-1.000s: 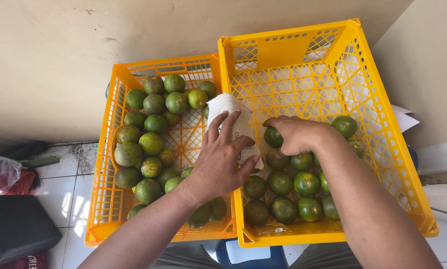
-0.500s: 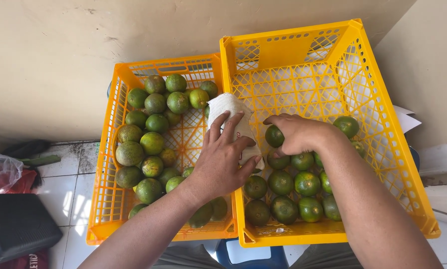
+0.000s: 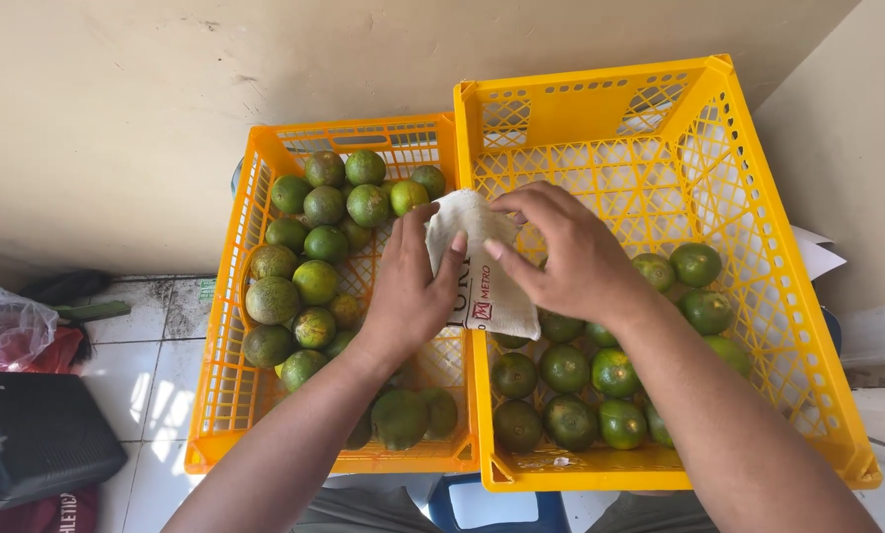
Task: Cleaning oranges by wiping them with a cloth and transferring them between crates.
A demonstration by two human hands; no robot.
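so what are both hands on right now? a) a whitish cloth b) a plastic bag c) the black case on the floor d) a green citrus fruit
a: the left hand and right hand both rest on a whitish cloth held over the meeting rims of the two yellow crates; whether the cloth hides a fruit cannot be told.

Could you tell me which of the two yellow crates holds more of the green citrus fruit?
The left crate: its fruit runs from the far wall to the near wall, while the larger right crate holds fruit only in its near half.
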